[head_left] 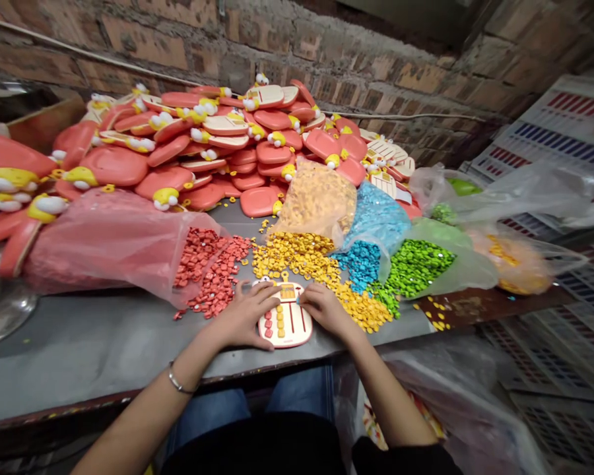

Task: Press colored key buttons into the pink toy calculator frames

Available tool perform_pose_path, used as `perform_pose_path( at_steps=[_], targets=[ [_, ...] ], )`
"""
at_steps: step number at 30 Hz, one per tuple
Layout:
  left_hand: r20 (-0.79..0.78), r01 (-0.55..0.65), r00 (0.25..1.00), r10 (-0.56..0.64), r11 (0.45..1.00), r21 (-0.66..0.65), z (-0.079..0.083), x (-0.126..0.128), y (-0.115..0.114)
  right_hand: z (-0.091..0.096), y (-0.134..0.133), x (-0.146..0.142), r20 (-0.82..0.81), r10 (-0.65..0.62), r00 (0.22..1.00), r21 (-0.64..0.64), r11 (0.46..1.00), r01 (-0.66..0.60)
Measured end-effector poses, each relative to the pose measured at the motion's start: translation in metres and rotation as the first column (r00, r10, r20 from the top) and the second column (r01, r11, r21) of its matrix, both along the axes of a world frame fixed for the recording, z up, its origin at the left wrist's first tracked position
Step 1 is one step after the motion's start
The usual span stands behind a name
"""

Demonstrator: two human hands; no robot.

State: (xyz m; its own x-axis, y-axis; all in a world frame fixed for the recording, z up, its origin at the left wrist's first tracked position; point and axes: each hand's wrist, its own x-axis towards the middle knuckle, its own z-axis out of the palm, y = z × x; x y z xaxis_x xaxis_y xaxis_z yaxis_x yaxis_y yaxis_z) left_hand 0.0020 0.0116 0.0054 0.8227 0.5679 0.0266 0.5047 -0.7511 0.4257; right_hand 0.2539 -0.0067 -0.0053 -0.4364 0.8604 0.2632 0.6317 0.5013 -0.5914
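Observation:
A small cream and red toy abacus frame [288, 323] lies flat on the grey table [103, 343] in front of me, with a few red and yellow beads on its rods. My left hand [245, 313] rests on its left edge, fingers curled over the top. My right hand [324, 309] touches the frame's upper right corner, fingertips pinched together by the yellow beads [301, 260]. What the fingertips hold is too small to make out. Red beads [212, 270] spill from a pink bag left of the frame.
A heap of red toy frames [202, 152] with yellow and white bird heads fills the back of the table. Bags of blue beads [371, 244], green beads [418, 264] and orange beads [317, 198] lie beyond my hands. Brick wall behind, crates at right.

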Motion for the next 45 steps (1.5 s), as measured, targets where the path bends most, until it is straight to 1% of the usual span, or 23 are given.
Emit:
perform_pose_path(
  at_steps=[3, 5, 8, 9, 10, 11, 12, 13, 14, 15, 16, 17, 18, 20, 23, 26, 29, 31, 34, 36, 40, 43, 45],
  targets=[
    [-0.019, 0.002, 1.0, -0.002, 1.0, 0.01, -0.001, 0.0, -0.001, -0.003, -0.002, -0.008, -0.076, 0.005, 0.997, -0.006, 1.0, -0.006],
    [-0.02, -0.002, 1.0, 0.002, 1.0, 0.015, -0.003, -0.001, -0.001, -0.002, -0.004, -0.014, -0.118, 0.04, 0.992, -0.019, 0.999, -0.042],
    [-0.005, -0.005, 1.0, 0.005, 1.0, 0.018, -0.006, -0.001, 0.0, 0.007, -0.012, -0.011, -0.173, 0.195, 0.965, -0.137, 0.966, -0.22],
    [0.0, -0.007, 1.0, 0.007, 1.0, 0.02, -0.007, -0.002, 0.001, 0.01, -0.015, -0.004, -0.2, 0.23, 0.952, -0.19, 0.945, -0.268],
    [0.004, -0.009, 1.0, 0.009, 1.0, 0.022, -0.007, -0.002, 0.001, 0.013, -0.017, 0.005, -0.229, 0.217, 0.949, -0.224, 0.937, -0.269],
    [0.007, -0.01, 1.0, 0.01, 1.0, 0.023, -0.007, -0.002, 0.001, 0.014, -0.017, 0.017, -0.252, 0.149, 0.956, -0.233, 0.95, -0.209],
    [0.007, -0.011, 1.0, 0.011, 1.0, 0.025, -0.008, -0.002, 0.002, 0.013, -0.015, 0.03, -0.262, 0.023, 0.965, -0.213, 0.974, -0.081],
    [0.005, -0.011, 1.0, 0.011, 1.0, 0.024, -0.008, -0.002, 0.002, 0.011, -0.011, 0.045, -0.258, -0.142, 0.956, -0.17, 0.98, 0.099],
    [0.001, -0.012, 1.0, 0.012, 1.0, 0.022, -0.008, -0.002, 0.002, 0.007, -0.005, 0.06, -0.239, -0.311, 0.92, -0.109, 0.95, 0.292],
    [-0.007, -0.011, 1.0, 0.011, 1.0, 0.017, -0.007, -0.002, 0.003, 0.003, 0.003, 0.073, -0.201, -0.449, 0.871, -0.043, 0.892, 0.45],
    [-0.015, -0.011, 1.0, 0.011, 1.0, 0.012, -0.007, -0.002, 0.003, -0.002, 0.012, 0.085, -0.134, -0.538, 0.832, 0.013, 0.838, 0.545],
    [-0.023, -0.011, 1.0, 0.011, 1.0, 0.006, -0.007, -0.002, 0.004, -0.007, 0.021, 0.094, -0.043, -0.583, 0.812, 0.057, 0.81, 0.584],
    [-0.028, -0.009, 1.0, 0.009, 1.0, 0.001, -0.007, -0.002, 0.004, -0.011, 0.029, 0.1, 0.063, -0.599, 0.798, 0.091, 0.8, 0.593],
    [-0.025, -0.005, 1.0, 0.005, 1.0, -0.005, -0.007, -0.002, 0.005, -0.016, 0.042, 0.104, 0.267, -0.582, 0.768, 0.137, 0.812, 0.568],
    [-0.006, -0.005, 1.0, 0.005, 1.0, -0.001, -0.008, -0.002, 0.006, -0.018, 0.048, 0.101, 0.423, -0.564, 0.709, 0.198, 0.821, 0.535],
    [-0.002, -0.007, 1.0, 0.007, 1.0, 0.0, -0.009, -0.002, 0.006, -0.018, 0.041, 0.098, 0.372, -0.55, 0.748, 0.214, 0.835, 0.507],
    [-0.012, -0.01, 1.0, 0.01, 1.0, -0.008, -0.01, -0.002, 0.006, -0.017, 0.032, 0.093, 0.187, -0.538, 0.822, 0.207, 0.839, 0.502],
    [-0.018, -0.015, 1.0, 0.015, 1.0, -0.006, -0.009, -0.001, 0.005, -0.015, 0.028, 0.085, 0.063, -0.525, 0.849, 0.186, 0.842, 0.507],
    [-0.026, -0.021, 0.999, 0.021, 1.0, 0.003, -0.008, -0.001, 0.004, -0.013, 0.027, 0.075, -0.017, -0.482, 0.876, 0.151, 0.865, 0.479],
    [-0.034, -0.022, 0.999, 0.022, 1.0, -0.001, -0.007, -0.001, 0.004, -0.013, 0.029, 0.074, 0.039, -0.489, 0.872, 0.173, 0.862, 0.476],
    [-0.03, -0.011, 0.999, 0.01, 1.0, -0.009, -0.008, -0.001, 0.004, -0.021, 0.034, 0.086, 0.248, -0.603, 0.758, 0.201, 0.798, 0.568],
    [-0.044, -0.012, 0.999, 0.012, 1.0, -0.014, -0.009, -0.001, 0.004, -0.026, 0.036, 0.092, 0.356, -0.589, 0.726, 0.165, 0.804, 0.571],
    [-0.054, -0.023, 0.998, 0.022, 1.0, -0.021, -0.009, 0.0, 0.004, -0.026, 0.036, 0.094, 0.377, -0.586, 0.717, 0.149, 0.802, 0.578]
  ],
)
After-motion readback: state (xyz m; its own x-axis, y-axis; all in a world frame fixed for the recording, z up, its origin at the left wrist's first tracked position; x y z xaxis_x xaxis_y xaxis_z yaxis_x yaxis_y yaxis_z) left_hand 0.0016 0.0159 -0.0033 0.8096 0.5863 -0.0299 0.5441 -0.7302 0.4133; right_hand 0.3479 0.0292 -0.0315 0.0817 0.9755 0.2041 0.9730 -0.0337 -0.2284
